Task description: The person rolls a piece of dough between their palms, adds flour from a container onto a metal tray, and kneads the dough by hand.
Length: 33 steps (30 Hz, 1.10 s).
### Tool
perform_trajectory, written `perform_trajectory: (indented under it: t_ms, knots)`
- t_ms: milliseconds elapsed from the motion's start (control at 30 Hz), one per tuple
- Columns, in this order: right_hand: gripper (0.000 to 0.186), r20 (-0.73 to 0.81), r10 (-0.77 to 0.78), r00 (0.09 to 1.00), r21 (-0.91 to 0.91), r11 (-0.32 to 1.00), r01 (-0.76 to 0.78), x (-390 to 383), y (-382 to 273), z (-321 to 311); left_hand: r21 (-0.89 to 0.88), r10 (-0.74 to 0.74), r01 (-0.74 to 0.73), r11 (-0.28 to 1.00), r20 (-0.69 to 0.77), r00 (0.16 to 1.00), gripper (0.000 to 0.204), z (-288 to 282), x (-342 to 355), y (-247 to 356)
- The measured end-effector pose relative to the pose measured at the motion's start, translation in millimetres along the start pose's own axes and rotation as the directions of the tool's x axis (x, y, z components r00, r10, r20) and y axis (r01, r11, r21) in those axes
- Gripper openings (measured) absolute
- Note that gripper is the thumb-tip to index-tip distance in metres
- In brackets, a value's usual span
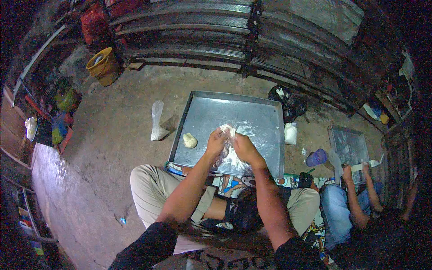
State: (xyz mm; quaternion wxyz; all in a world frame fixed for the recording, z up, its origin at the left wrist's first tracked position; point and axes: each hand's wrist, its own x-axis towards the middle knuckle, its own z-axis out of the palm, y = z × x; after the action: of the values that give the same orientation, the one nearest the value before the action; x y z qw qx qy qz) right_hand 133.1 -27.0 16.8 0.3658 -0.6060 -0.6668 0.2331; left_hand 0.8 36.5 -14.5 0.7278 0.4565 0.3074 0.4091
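Both my hands meet over a large square metal tray [216, 101] on the floor in front of me. My left hand [218, 143] and my right hand [244, 147] are closed on a floury piece of dough [228, 129], gripping it from either side. Loose white flour [234, 161] is spread over the tray below and to the right of them. A pale, rounded lump of dough [190, 140] lies by itself on the tray's left side, apart from my left hand.
A clear bag of white powder [158, 131] stands left of the tray. To the right are a white packet [290, 133], a black plastic bag [290, 105] and a purple container [317, 157]. Farther right, another person's hands [355, 170] hold pale dough by a smaller tray [348, 135].
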Motion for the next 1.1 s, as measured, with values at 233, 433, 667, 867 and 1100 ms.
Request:
perform_trajectory:
  t_ms: [233,433,667,867,1100]
  knots:
    - [0.044,0.120,0.288,0.950,0.497,0.811,-0.309,1.3,25.7,33.1,-0.212,-0.211,0.193,0.958,-0.067,0.975,0.039,-8.6,7.6,-14.8]
    - [0.037,0.189,0.457,0.869,0.770,0.480,-0.420,2.8,40.3,34.6,-0.045,-0.116,0.119,0.992,0.063,0.991,0.049,15.7,-10.8,7.5]
    - [0.028,0.071,0.432,0.899,0.850,0.446,-0.282,3.6,40.2,21.6,0.189,0.114,-0.164,0.968,0.250,0.962,0.046,1.5,-8.6,-12.1]
    - [0.034,-0.092,0.296,0.951,0.511,0.833,-0.210,6.0,64.0,28.5,0.390,0.253,-0.269,0.881,0.094,0.963,0.032,8.1,-8.5,-15.0]
    - [0.040,0.002,0.200,0.980,0.795,0.594,-0.123,4.0,39.2,45.7,0.382,0.251,-0.168,0.909,-0.178,0.952,0.029,0.8,-4.4,-3.0]
